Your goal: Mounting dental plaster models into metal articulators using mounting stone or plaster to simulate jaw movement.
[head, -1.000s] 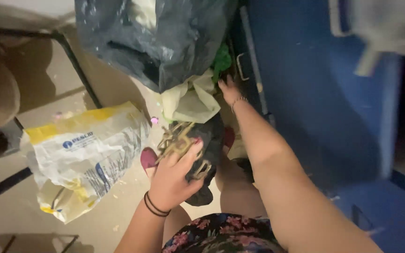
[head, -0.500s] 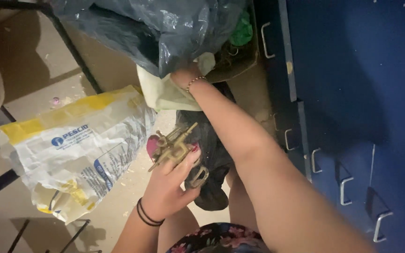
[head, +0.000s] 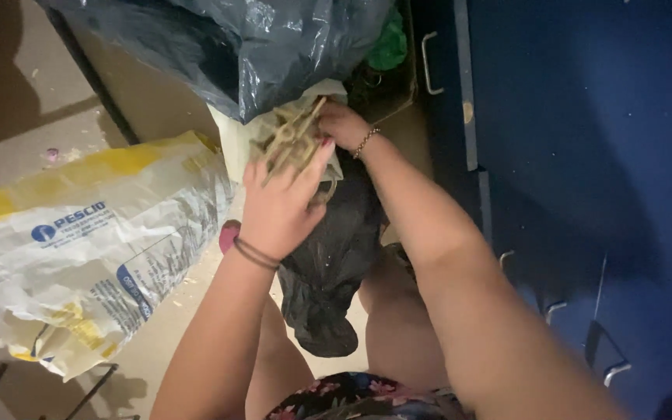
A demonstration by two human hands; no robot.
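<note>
Left hand gripping tan twiggy bundle, right hand grasping cream bag, black bag overhanging

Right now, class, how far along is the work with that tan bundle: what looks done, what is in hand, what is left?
Done: the tan stick-like bundle is up off the floor, beside the cream bag. In hand: the left hand grips it; the right hand touches its far side. Left: it sits in no bag yet; the black bag drapes below, and the white and yellow sack lies alongside.
</note>
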